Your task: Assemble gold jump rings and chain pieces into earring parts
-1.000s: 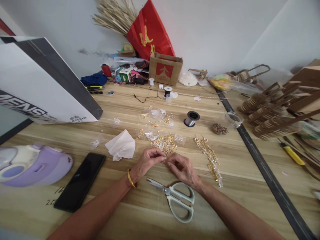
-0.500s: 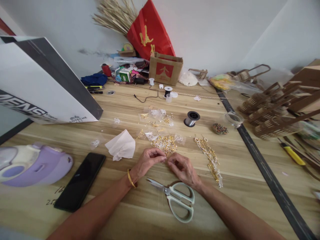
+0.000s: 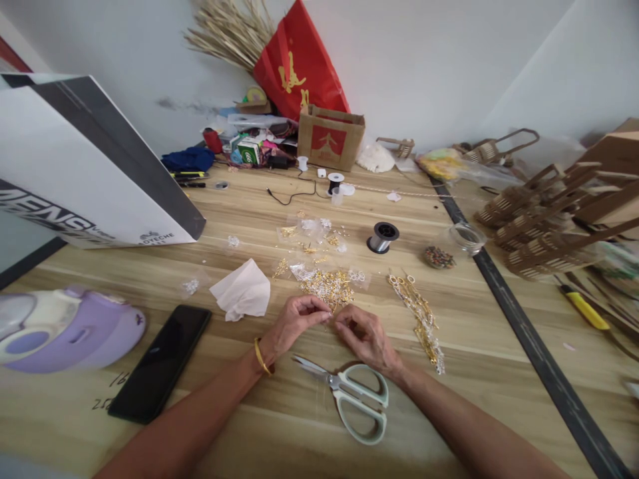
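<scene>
1. Both bare hands work with fingertips bent inward and almost meeting; on the left hand (image 3: 294,320) thumb and forefinger come together, on the right hand (image 3: 367,334) the fingers curl. Whether either pinches something, I cannot tell: anything there is too small.
2. One pair of pale-green-handled steel scissors (image 3: 333,381), blades slightly parted, lies on the wooden table (image 3: 279,439); places below are reckoned from it.
3. One loose heap of tiny gold and silver metal pieces (image 3: 327,287) lies beyond the scissors, just past the fingertips.
4. One bundle of gold and silver linked chains (image 3: 422,316) lies right of the scissors, with the right wrist between.
5. Two spools stand farther beyond: one black, wound with silver wire (image 3: 383,238), one white, wound with black thread (image 3: 335,183).
6. Left of the scissors: one black rectangular phone (image 3: 160,362), one folded white tissue (image 3: 242,289), two clusters of silver bits (image 3: 190,286).
7. Far right beyond the scissors: one yellow-handled knife (image 3: 584,309) and several brown woven baskets (image 3: 539,226), overlapping too much to count.
</scene>
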Demonstrator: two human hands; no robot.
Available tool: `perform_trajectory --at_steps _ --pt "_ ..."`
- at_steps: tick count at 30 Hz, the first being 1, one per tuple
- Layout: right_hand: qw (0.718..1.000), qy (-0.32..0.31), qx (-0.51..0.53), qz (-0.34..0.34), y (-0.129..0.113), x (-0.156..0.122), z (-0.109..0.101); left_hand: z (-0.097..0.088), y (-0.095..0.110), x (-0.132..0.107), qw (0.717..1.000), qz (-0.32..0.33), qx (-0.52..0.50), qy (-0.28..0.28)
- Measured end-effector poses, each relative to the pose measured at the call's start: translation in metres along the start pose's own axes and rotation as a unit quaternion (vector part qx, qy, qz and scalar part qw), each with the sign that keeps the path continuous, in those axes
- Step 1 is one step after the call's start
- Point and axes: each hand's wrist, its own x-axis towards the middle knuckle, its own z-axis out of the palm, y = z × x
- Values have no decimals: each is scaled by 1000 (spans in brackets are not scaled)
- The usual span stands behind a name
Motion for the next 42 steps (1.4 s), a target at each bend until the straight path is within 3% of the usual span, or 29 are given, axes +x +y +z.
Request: perform_trajectory --at_steps 18,42 --pt "1000 5 6 -9 2 -1 2 1 3 -1 1000 2 17 -26" --pt "1000 6 6 -6 0 0 0 0 1 0 1000 5 3 -12"
